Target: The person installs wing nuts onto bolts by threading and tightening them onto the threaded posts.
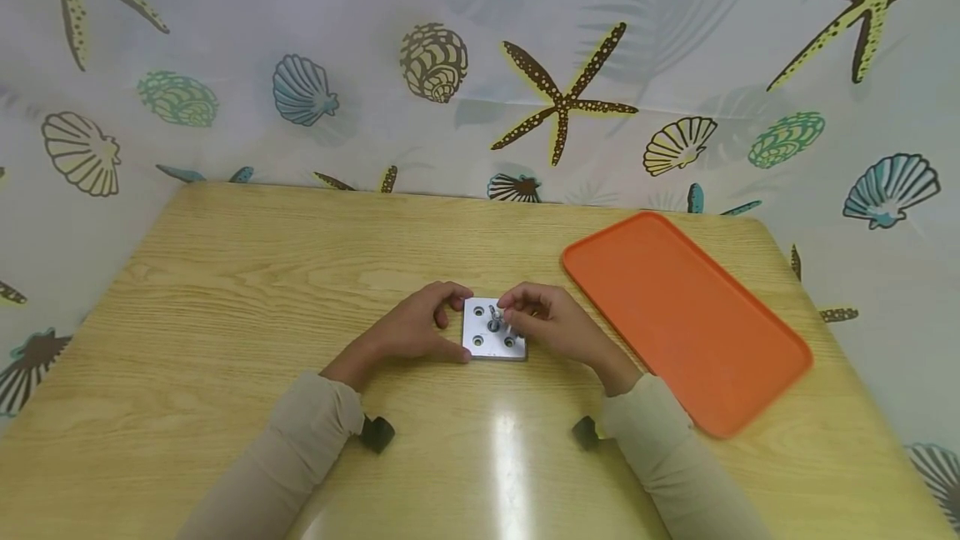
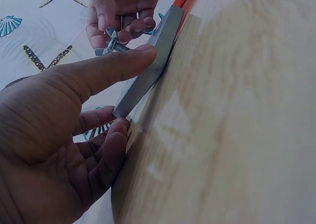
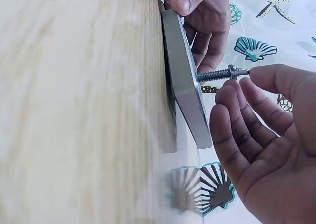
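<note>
A square silvery metal plate [image 1: 487, 348] with holes near its corners is at the middle of the wooden table. From its centre stands a threaded wing screw [image 3: 215, 76], its shank partly showing above the plate. My left hand [image 1: 412, 325] holds the plate's left side, thumb at the near corner and fingers at the far one. My right hand [image 1: 557, 325] pinches the wings of the screw between thumb and fingers. In the left wrist view the screw's wings [image 2: 112, 35] show beyond my left thumb. How deep the screw sits in the plate is hidden.
An orange tray [image 1: 686, 323] lies at an angle on the table [image 1: 247, 273], to the right of my right hand. Behind the table's far edge hangs a cloth [image 1: 360, 15] printed with shells and starfish.
</note>
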`<state>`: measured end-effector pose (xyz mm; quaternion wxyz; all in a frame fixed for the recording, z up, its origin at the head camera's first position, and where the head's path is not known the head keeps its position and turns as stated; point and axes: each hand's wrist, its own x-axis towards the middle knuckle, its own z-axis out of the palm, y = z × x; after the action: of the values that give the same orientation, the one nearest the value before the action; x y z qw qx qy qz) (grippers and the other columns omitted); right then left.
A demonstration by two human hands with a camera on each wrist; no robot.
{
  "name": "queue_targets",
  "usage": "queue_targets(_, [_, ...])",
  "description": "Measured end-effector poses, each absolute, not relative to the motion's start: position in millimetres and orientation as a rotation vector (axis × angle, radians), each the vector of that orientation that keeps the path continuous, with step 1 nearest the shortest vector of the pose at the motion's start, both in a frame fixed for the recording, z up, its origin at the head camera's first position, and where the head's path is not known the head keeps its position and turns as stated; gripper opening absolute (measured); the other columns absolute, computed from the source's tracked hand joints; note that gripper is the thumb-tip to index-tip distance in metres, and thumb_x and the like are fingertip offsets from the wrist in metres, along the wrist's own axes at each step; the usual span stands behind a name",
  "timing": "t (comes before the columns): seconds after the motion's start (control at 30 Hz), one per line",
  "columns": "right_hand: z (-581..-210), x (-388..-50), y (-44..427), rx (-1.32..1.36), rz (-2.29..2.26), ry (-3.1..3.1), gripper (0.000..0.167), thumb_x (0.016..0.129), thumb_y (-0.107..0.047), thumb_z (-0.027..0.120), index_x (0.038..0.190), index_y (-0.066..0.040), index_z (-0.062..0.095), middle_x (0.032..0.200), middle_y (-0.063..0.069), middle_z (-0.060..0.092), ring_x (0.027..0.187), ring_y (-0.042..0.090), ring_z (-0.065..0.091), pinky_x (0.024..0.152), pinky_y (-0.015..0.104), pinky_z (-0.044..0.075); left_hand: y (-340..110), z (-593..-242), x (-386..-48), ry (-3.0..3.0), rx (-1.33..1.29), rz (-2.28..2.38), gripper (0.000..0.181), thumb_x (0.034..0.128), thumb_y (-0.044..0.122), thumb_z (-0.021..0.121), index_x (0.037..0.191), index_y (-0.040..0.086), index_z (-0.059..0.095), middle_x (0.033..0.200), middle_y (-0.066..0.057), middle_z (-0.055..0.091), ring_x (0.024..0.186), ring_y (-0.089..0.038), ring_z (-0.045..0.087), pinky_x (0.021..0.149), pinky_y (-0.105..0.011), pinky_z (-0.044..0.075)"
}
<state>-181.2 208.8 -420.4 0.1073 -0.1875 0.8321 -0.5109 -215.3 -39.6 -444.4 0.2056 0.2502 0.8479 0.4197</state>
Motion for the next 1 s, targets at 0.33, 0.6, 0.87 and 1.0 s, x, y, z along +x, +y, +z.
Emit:
queue_targets(0.33, [-422.3, -181.6, 209.5, -0.605, -1.494, 2.401, 0.029, 0.098, -0.009, 0.061, 0.126, -0.002, 0.062, 0.093, 0.016, 0.067, 0.077, 0.010, 0.060, 0.068, 0.022, 0.049, -39.5, -442.0, -214.0, 2.364, 0.704, 1.176, 0.084, 0.0711, 0.028, 0.091, 0.142, 0.012, 0.050, 0.122, -0.003, 0.056, 0.092, -0.018, 0.048, 0.080, -0.031, 0.042])
queue_targets(0.6, [-420.5, -181.2, 208.4, -0.573, -1.458, 2.404, 0.030, 0.099, -0.011, 0.061, 0.127, -0.004, 0.064, 0.097, 0.017, 0.068, 0.081, 0.014, 0.060, 0.072, 0.022, 0.050, -39.3, -440.8, -213.1, 2.370, 0.701, 1.171, 0.084, 0.0713, 0.028, 0.091, 0.142, 0.012, 0.050, 0.122, -0.003, 0.056, 0.091, -0.017, 0.048, 0.080, -0.031, 0.042])
queue_targets(0.87, [-418.9, -180.5, 208.5, -0.568, -1.467, 2.407, 0.027, 0.100, -0.013, 0.060, 0.125, -0.005, 0.065, 0.099, 0.016, 0.068, 0.083, 0.016, 0.060, 0.072, 0.023, 0.050, -39.7, -441.4, -213.8, 2.368, 0.707, 1.180, 0.083, 0.0713, 0.027, 0.091, 0.142, 0.012, 0.050, 0.122, -0.004, 0.057, 0.091, -0.017, 0.048, 0.079, -0.031, 0.042])
queue_targets(1.0, [-420.0, -181.3, 209.0, -0.573, -1.477, 2.407, 0.025, 0.099, -0.013, 0.060, 0.122, -0.004, 0.065, 0.097, 0.017, 0.068, 0.081, 0.017, 0.060, 0.071, 0.023, 0.050, -39.8, -441.4, -213.9, 2.368, 0.707, 1.179, 0.083, 0.0710, 0.027, 0.091, 0.142, 0.012, 0.051, 0.122, -0.004, 0.057, 0.090, -0.017, 0.049, 0.079, -0.031, 0.042])
